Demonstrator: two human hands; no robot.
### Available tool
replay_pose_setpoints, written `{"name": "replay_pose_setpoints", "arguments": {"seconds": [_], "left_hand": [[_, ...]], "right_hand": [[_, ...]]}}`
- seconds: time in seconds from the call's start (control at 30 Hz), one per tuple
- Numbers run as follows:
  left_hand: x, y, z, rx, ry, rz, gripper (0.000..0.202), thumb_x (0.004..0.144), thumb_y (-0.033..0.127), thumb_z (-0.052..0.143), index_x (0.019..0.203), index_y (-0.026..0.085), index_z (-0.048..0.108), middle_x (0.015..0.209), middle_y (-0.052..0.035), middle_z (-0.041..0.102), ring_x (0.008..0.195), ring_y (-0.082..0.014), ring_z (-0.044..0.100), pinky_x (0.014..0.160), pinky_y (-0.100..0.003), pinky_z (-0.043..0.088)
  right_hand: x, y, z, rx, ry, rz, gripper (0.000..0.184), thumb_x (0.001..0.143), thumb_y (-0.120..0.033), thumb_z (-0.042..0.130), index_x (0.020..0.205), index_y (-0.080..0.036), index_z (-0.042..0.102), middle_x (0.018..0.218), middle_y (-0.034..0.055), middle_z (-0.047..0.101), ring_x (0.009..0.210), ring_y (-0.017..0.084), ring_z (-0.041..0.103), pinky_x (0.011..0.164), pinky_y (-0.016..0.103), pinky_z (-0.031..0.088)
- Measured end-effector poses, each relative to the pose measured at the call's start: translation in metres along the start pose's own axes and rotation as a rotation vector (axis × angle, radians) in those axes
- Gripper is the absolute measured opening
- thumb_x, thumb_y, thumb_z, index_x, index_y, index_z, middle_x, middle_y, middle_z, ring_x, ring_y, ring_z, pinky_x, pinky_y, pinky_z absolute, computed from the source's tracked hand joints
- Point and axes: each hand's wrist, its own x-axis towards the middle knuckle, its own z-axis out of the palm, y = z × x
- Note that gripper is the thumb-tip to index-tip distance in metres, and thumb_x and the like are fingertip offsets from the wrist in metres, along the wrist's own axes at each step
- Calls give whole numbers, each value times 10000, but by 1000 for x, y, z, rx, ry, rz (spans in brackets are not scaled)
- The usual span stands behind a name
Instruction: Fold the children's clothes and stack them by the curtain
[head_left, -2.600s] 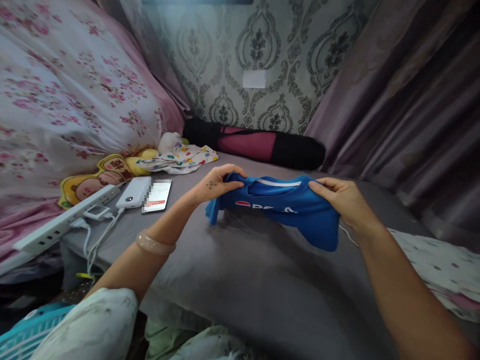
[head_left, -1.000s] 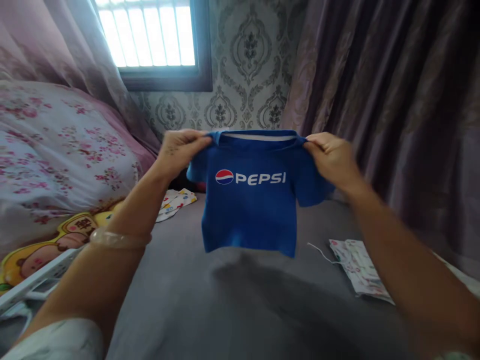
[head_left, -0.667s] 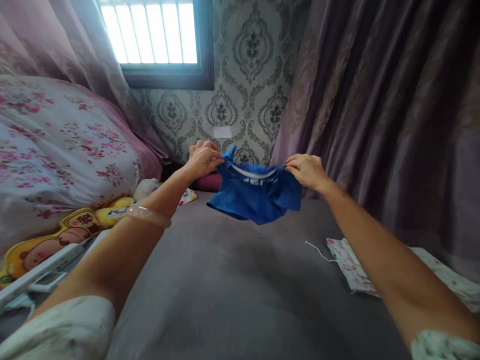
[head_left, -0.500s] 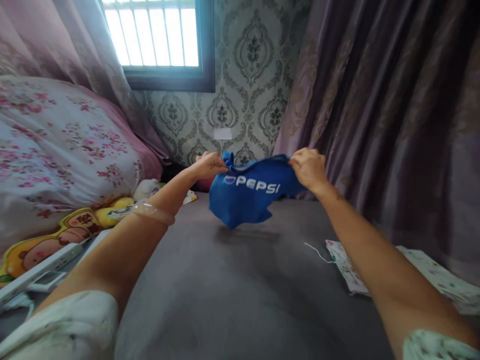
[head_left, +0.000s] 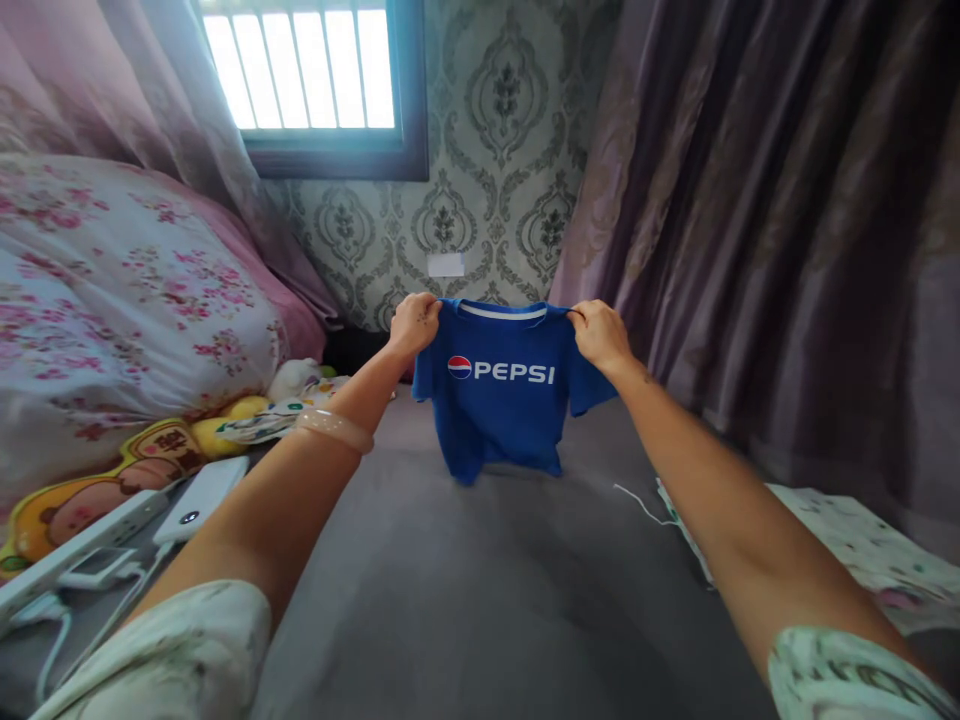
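A small blue T-shirt [head_left: 504, 415] with a white PEPSI logo hangs upright in front of me, its hem touching the grey bed sheet [head_left: 465, 600]. My left hand [head_left: 414, 322] pinches its left shoulder, and a pale bangle sits on that forearm. My right hand [head_left: 598, 330] pinches the other shoulder. Both arms are stretched out far over the bed.
A flowered quilt [head_left: 127, 300] is piled at the left, with a yellow cartoon pillow [head_left: 112, 485], a white power strip [head_left: 82, 545] and a power bank [head_left: 199, 495] below it. Patterned cloth [head_left: 840, 545] and a white cord [head_left: 637, 500] lie at the right. Curtains [head_left: 787, 230] hang at the right.
The shirt was lifted off the bed, swung and flapped forward in both hands, and now hangs flat again, farther from me and lower, its hem on the sheet.
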Motion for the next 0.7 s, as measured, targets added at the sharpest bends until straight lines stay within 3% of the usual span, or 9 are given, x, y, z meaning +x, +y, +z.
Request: {"name": "replay_pose_setpoints", "arguments": {"seconds": [0.2, 0.47, 0.6, 0.7], "left_hand": [[-3, 8, 9, -59, 107, -90, 291, 917, 336, 429, 981, 190, 672, 1006, -84, 685, 967, -226, 601, 847, -318, 435], [-29, 17, 10, -102, 220, -125, 318, 950, 214, 304, 1082, 183, 592, 1032, -117, 662, 1031, -261, 611, 898, -400, 460], [-52, 16, -3, -67, 362, -31, 342, 981, 244, 254, 1138, 176, 550, 1057, -113, 643, 1025, -253, 623, 871, -383, 482], [-71, 11, -25, 18, 438, 93, 334, 992, 290, 271, 1161, 200, 545, 1082, -94, 636, 1045, -235, 620, 844, -339, 492]], "right_hand": [[-1, -4, 4, 15, -33, 150, 332, 979, -297, 343, 1075, -182, 640, 1009, 135, 679, 946, 275, 601, 758, 349, 418], [-28, -23, -6, -12, 83, 107, 382, 1003, -284, 234, 1200, -161, 538, 1158, 147, 600, 979, 258, 593, 772, 351, 438], [-48, -30, -23, -23, 146, 25, 393, 1007, -326, 220, 1194, -168, 527, 1142, 131, 587, 912, 245, 605, 719, 353, 452], [-60, -29, -44, 1, 183, -68, 382, 1005, -363, 241, 1154, -178, 540, 1105, 115, 601, 913, 240, 604, 717, 355, 460]]}}
